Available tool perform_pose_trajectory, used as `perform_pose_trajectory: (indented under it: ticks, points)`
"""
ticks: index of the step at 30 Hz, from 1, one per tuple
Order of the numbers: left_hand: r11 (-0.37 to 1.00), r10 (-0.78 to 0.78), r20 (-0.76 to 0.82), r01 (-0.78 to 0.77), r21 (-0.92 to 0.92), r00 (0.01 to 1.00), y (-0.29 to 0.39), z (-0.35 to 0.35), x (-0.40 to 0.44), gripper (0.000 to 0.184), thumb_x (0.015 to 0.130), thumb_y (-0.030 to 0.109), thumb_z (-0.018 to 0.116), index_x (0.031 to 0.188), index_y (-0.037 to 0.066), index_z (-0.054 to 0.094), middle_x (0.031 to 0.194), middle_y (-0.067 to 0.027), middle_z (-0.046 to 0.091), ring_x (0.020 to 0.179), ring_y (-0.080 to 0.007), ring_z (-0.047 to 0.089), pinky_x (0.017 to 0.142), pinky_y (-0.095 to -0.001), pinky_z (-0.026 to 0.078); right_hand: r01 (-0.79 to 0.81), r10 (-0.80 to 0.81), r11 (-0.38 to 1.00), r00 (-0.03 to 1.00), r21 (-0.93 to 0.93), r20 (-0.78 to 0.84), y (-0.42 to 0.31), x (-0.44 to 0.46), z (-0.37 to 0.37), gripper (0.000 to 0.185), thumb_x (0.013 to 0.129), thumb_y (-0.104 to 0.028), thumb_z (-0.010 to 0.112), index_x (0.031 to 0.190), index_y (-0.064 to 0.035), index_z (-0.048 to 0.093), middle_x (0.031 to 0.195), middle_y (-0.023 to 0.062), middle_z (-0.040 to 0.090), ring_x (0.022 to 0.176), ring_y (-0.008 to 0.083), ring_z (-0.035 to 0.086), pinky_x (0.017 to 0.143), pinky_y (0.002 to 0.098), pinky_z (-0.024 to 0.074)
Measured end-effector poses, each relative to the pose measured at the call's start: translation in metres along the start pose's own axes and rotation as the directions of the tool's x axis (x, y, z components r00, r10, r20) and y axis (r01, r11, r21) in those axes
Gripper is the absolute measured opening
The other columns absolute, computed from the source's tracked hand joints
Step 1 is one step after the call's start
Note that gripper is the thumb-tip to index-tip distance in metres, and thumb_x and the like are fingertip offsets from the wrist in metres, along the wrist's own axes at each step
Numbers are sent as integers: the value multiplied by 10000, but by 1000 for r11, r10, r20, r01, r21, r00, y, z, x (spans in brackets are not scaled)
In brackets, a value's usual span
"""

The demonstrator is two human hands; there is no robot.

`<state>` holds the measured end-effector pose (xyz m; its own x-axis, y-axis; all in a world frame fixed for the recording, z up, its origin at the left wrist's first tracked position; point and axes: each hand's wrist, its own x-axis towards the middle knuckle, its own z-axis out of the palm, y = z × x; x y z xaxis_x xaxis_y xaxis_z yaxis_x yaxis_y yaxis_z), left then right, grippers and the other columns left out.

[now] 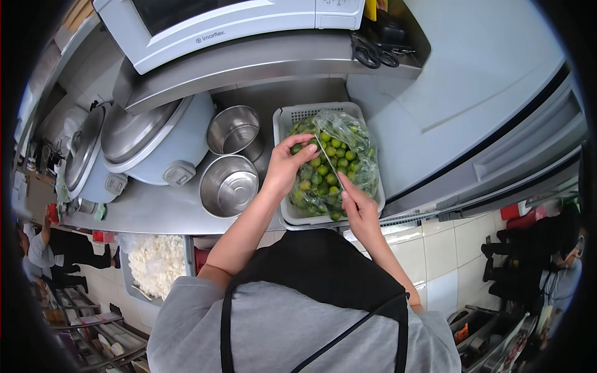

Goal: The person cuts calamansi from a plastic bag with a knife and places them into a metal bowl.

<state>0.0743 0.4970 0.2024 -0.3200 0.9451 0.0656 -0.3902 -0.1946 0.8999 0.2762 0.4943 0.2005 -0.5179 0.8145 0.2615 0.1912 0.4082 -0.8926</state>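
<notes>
A white plastic basket (281, 127) on the steel counter holds a clear plastic bag (339, 123) full of small green citrus fruits, calamansi by their look (331, 179). Over the bag, my left hand (291, 160) pinches one calamansi between thumb and fingers. My right hand (360, 208) grips a knife (329, 158), its thin blade slanting up and left. The blade's tip is close to the fingertips of my left hand; whether it touches the fruit I cannot tell.
Two steel pots (229, 186) stand left of the basket, with two large rice cookers (154, 140) beyond. A microwave (249, 28) and scissors (373, 55) rest on the shelf above. Below left, a tub (155, 267) holds white food. Other people (71, 252) stand at both sides.
</notes>
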Motion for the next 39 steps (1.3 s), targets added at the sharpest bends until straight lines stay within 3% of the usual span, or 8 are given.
perform_pose_trajectory:
  ticks: [1, 15, 18, 20, 21, 27, 33, 39]
  points:
    - [1000, -3, -3, 3, 1, 1000, 1, 1, -1, 265, 816, 24, 624, 1071, -27, 571, 958, -32, 500, 908, -138, 561, 835, -267, 496, -57, 56, 998, 998, 14, 26, -4, 0, -1, 332, 910, -90, 457, 1231, -13, 501, 1142, 211, 572, 1045, 289, 579, 874, 316, 429]
    - [988, -27, 53, 19, 153, 998, -5, 1, -9, 222, 811, 51, 640, 1004, -41, 579, 897, -41, 546, 811, -118, 590, 748, -232, 502, -35, 36, 998, 999, -51, 10, -1, 15, 10, 330, 902, -82, 478, 1229, -62, 518, 1004, 174, 617, 786, 254, 614, 739, 308, 466]
    - [994, -14, 31, 10, 109, 999, -6, 3, -11, 219, 806, 46, 642, 995, -46, 581, 927, -55, 554, 808, -124, 590, 758, -239, 493, -207, 199, 970, 978, 128, 68, 0, 12, 11, 347, 926, -119, 457, 1270, -91, 491, 850, 74, 608, 612, 130, 537, 571, 256, 442]
    - [997, 2, 22, -3, 77, 1000, -5, 7, -15, 227, 802, 42, 645, 1005, -41, 583, 941, -54, 556, 834, -120, 578, 773, -237, 478, -494, 448, 544, 855, 678, 263, -7, 13, 6, 394, 963, -202, 410, 1352, -139, 394, 674, -12, 442, 509, 45, 358, 428, 177, 289]
    - [999, 16, 15, -17, 45, 1000, -4, 8, -16, 237, 798, 39, 647, 1014, -36, 585, 955, -53, 558, 859, -115, 566, 788, -235, 463, -492, 447, 544, 855, 680, 261, -5, 12, 4, 394, 963, -202, 410, 1352, -139, 394, 674, -12, 442, 509, 45, 358, 428, 177, 289]
    - [985, 77, 25, -80, 151, 997, -7, 0, -10, 287, 778, 39, 668, 1052, -4, 593, 923, -11, 537, 904, -77, 492, 793, -206, 415, -148, 144, 983, 988, 106, 48, -4, 2, -6, 352, 928, -129, 460, 1273, -68, 485, 815, 56, 600, 656, 122, 547, 610, 247, 449]
    - [982, 81, -48, -71, 176, 996, -5, 5, -10, 275, 754, 56, 695, 1005, -10, 606, 886, -4, 536, 834, -69, 494, 748, -199, 423, -61, 63, 997, 997, -46, 38, -8, -3, -7, 334, 900, -91, 481, 1229, -42, 515, 1082, 215, 595, 965, 297, 605, 827, 322, 444]
    - [926, 91, -10, -82, 368, 996, -2, 10, -12, 260, 738, 70, 709, 967, 1, 607, 849, -3, 553, 767, -58, 497, 687, -184, 417, -39, 41, 996, 999, -77, 16, -11, 8, -5, 324, 901, -100, 480, 1218, -47, 523, 1039, 218, 601, 929, 311, 607, 812, 326, 450]
